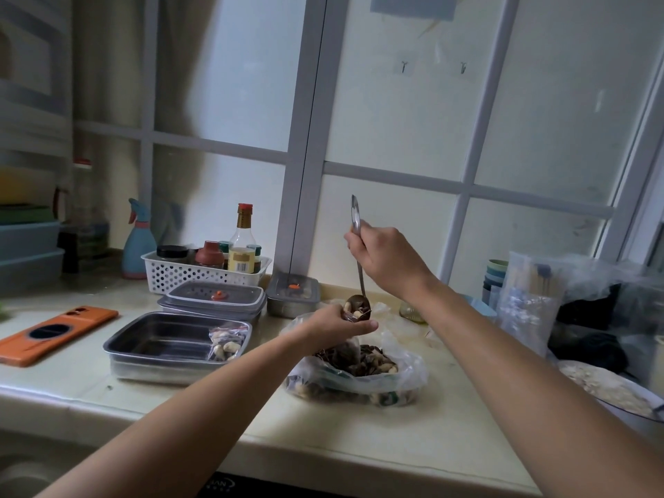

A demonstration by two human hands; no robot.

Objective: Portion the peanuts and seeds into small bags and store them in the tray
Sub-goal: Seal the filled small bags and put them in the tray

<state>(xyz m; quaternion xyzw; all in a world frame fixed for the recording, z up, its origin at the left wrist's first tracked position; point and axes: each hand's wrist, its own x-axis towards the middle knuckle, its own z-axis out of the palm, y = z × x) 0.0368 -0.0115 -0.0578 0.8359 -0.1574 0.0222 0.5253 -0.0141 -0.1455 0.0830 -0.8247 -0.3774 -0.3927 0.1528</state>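
Nearest me, the big plastic bag [363, 381] of peanuts and seeds sits open on the counter [359, 443]; left of it the steel tray [161, 348] holds one filled bag [226, 341] at its right end; above, my left hand [337, 323] pinches a small bag [350, 350] at its mouth; my right hand [384, 257] grips the spoon [359, 271], its loaded bowl at that mouth.
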